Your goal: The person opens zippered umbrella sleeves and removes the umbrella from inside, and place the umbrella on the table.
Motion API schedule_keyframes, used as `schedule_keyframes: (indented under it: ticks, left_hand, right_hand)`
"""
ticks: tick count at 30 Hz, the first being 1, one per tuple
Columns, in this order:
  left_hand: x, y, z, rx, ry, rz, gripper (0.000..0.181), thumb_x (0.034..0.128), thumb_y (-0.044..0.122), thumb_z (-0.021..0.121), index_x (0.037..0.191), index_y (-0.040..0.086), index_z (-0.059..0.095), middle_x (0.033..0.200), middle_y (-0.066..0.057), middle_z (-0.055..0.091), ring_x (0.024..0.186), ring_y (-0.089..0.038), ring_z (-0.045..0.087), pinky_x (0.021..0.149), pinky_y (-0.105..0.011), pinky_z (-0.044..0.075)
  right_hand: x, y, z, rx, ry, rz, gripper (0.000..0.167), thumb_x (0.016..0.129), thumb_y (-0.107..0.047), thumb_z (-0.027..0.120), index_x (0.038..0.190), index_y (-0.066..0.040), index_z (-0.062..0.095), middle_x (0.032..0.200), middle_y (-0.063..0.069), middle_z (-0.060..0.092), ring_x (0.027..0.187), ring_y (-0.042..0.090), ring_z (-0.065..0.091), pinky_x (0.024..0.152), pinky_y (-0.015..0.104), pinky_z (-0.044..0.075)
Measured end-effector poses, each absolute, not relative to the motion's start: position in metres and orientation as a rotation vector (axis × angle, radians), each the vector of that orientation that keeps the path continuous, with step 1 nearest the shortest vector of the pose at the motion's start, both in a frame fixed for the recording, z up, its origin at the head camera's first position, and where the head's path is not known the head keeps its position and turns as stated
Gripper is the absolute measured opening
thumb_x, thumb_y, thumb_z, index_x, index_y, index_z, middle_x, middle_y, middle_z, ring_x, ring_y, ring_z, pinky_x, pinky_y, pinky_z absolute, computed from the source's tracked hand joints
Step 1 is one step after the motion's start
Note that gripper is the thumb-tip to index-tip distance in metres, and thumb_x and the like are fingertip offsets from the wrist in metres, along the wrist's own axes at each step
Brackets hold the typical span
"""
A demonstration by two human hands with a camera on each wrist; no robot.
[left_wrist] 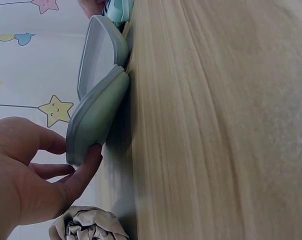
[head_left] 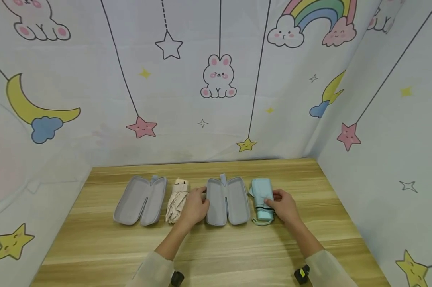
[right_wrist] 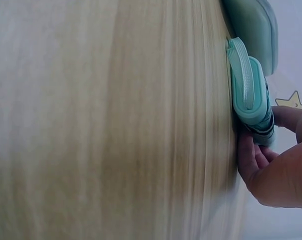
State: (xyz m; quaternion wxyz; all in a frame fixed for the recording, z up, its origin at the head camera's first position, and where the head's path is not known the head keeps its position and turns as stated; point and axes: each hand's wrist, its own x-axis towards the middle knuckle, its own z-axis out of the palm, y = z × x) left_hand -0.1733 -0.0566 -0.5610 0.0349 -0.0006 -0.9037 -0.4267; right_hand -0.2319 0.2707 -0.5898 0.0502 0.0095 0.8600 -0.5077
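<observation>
My left hand holds the left edge of a grey, hard-shelled case that lies spread apart on the table. In the left wrist view the thumb is at the rim of the case and the fingers are against its outer shell. On the right, my right hand grips the side of a light-blue folded umbrella, thumb on top and fingers at its far side. The handle end and wrist strap of the umbrella show in the right wrist view.
A beige folded umbrella lies just left of my left hand. Farther left is a second grey case, also spread apart. All of these sit on a wooden table, with a patterned white curtain behind it.
</observation>
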Motion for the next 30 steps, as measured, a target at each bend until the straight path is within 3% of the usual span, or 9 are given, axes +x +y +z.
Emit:
schedule_keyframes:
  ticks: [5, 14, 22, 30]
  left_hand:
    - [-0.173, -0.057, -0.564, 0.002, -2.762, -1.316, 0.044, 0.1026, 0.003, 0.058, 0.145, -0.011, 0.056, 0.141, -0.031, 0.057, 0.111, -0.036, 0.066, 0.084, -0.044, 0.059]
    - [-0.172, -0.058, -0.565, -0.006, -2.753, -1.338, 0.044, 0.1035, 0.003, 0.058, 0.144, -0.011, 0.056, 0.140, -0.031, 0.057, 0.106, -0.035, 0.071, 0.080, -0.040, 0.061]
    - [-0.172, -0.056, -0.561, 0.007, -2.741, -1.375, 0.046, 0.1045, 0.011, 0.063, 0.145, -0.011, 0.056, 0.137, -0.032, 0.058, 0.108, -0.037, 0.070, 0.085, -0.044, 0.062]
    - [-0.173, -0.060, -0.555, 0.021, -2.791, -1.382, 0.051, 0.1057, 0.015, 0.062, 0.148, -0.010, 0.052, 0.139, -0.030, 0.056, 0.113, -0.036, 0.070, 0.086, -0.043, 0.062]
  right_hand:
    - [-0.232, 0.272, -0.591, 0.009, 2.594, -1.560, 0.049, 0.096, -0.015, 0.079, 0.135, 0.009, 0.061, 0.121, 0.024, 0.068, 0.112, 0.035, 0.066, 0.095, 0.043, 0.053]
    - [-0.231, 0.271, -0.592, -0.011, 2.582, -1.556, 0.049, 0.097, -0.016, 0.079, 0.136, 0.007, 0.062, 0.124, 0.023, 0.068, 0.114, 0.034, 0.065, 0.097, 0.043, 0.051]
    - [-0.230, 0.272, -0.595, 0.008, 2.607, -1.570, 0.050, 0.096, -0.017, 0.080, 0.137, 0.007, 0.062, 0.124, 0.023, 0.069, 0.114, 0.034, 0.066, 0.098, 0.044, 0.051]
    - [-0.228, 0.274, -0.592, -0.030, 2.623, -1.508, 0.055, 0.100, -0.024, 0.075, 0.141, 0.007, 0.056, 0.127, 0.025, 0.066, 0.118, 0.039, 0.064, 0.101, 0.051, 0.051]
